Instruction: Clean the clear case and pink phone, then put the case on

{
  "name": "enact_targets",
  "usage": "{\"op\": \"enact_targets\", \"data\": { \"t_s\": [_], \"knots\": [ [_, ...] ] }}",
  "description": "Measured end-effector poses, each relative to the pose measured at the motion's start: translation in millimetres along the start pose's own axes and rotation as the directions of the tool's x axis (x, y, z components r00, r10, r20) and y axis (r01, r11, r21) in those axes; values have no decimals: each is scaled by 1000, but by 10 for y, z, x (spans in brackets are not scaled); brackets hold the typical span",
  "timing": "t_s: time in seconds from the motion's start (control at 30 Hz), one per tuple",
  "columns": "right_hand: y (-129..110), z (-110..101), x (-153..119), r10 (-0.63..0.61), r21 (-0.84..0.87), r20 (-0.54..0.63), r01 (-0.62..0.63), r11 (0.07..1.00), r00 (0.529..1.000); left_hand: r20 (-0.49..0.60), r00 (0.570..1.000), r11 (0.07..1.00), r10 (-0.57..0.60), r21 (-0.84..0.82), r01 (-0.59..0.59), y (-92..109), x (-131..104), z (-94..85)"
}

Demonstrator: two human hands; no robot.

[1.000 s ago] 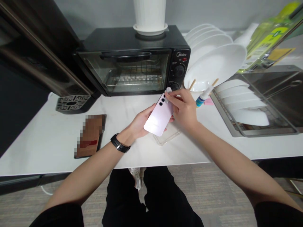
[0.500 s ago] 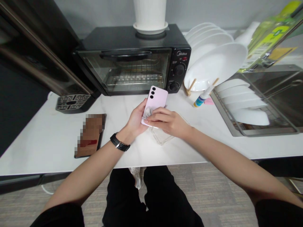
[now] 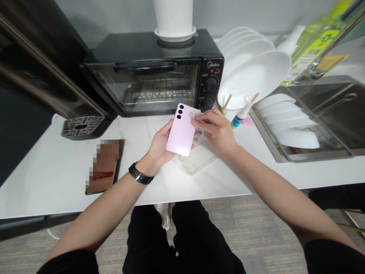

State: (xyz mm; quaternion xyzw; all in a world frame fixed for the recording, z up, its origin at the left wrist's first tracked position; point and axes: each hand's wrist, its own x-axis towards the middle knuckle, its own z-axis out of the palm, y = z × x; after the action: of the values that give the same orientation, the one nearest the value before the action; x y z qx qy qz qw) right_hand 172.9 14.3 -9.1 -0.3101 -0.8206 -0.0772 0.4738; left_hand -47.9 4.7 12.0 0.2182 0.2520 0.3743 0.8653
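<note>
A pale pink smartphone (image 3: 182, 133), its back with several camera lenses facing up, lies tilted in my left hand (image 3: 159, 146). The fingers of that hand wrap under it and show past its right edge. My right hand (image 3: 219, 129) pinches a small white wipe (image 3: 195, 113) against the upper right part of the phone's back. Much of the wipe is hidden by the fingers, so whether it is tissue or cloth I cannot tell. Below both hands a clear phone case (image 3: 191, 167) lies on the white counter (image 3: 159, 190), partly covered by the phone and my right hand.
A dark-edged device with a blurred screen (image 3: 104, 167) lies to the left. Behind stand a black toaster oven (image 3: 142, 85) with a white pot (image 3: 173, 19) and a drip-tray machine (image 3: 82, 127). Rightward are white plates (image 3: 256, 76), a small blue-labelled bottle (image 3: 238, 118) and a sink (image 3: 273, 146) with bowls.
My right hand has moved the wipe from the lower end of the phone's back up to its upper right side, uncovering the lower part. My left hand still holds the phone.
</note>
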Motion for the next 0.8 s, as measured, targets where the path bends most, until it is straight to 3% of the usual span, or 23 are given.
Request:
{"op": "enact_targets", "data": {
  "t_s": [0.2, 0.43, 0.63, 0.8],
  "knots": [
    [0, -13, 21, 221, -110, -51, -226, 968, 974, 138, 985, 992, -101, 82, 91, -51, -3, -39],
    [-147, 55, 47, 307, -56, -85, -312, 948, 948, 141, 980, 980, -142, 156, 120, -118, 3, -16],
    [-153, 93, 32, 285, 15, -90, -285, 958, 954, 56, 995, 986, -84, 149, 75, -108, -14, 39],
    [-214, 161, 5, 121, 80, -83, -114, 990, 989, 6, 1000, 998, -14, 54, 14, -58, -19, 63]
  ]
}}
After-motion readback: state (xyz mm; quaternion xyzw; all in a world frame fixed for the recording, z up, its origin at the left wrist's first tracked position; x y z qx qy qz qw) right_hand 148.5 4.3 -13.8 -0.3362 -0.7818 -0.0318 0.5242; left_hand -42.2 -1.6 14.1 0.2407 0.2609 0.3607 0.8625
